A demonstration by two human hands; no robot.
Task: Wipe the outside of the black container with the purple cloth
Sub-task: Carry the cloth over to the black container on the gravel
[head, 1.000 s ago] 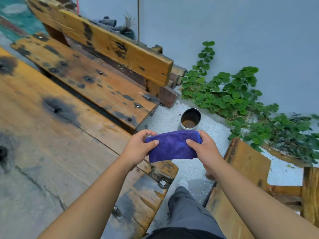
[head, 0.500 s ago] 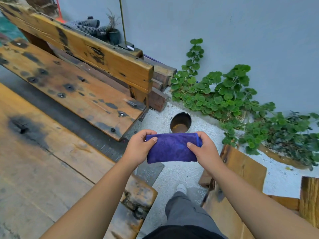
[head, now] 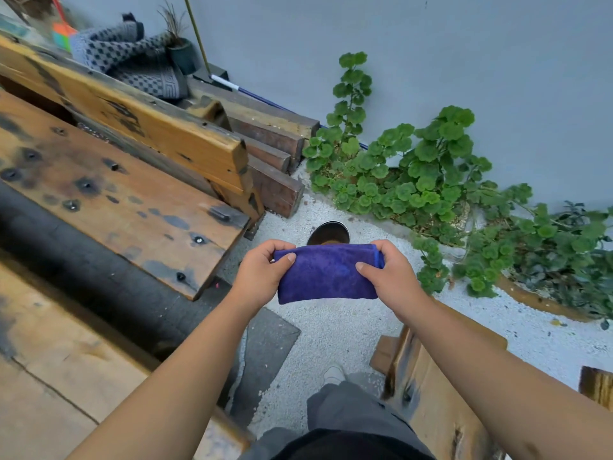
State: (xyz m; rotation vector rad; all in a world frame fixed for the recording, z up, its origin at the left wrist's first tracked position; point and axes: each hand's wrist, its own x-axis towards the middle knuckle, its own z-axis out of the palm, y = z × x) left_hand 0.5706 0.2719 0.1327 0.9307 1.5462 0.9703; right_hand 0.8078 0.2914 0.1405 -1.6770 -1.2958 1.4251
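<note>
A folded purple cloth [head: 326, 273] is held out in front of me at mid-frame. My left hand [head: 260, 273] pinches its left end and my right hand [head: 389, 277] pinches its right end, thumbs on top. Just beyond the cloth, the dark round container [head: 328, 231] stands on white gravel; only its rim and brownish inside show, the cloth hides the rest. Neither hand touches the container.
A worn wooden bench [head: 126, 194] fills the left, with stacked timber [head: 275, 151] behind it. Green leafy plants [head: 424, 174] grow along the grey wall on the right. A wooden plank edge [head: 431, 386] stands by my right leg. My shoe [head: 333, 373] is on the gravel [head: 331, 327].
The view has moved forward and to the right; the bench slid left and the container now lies closer, partly hidden behind the cloth. Both hands keep the same hold on the cloth.
</note>
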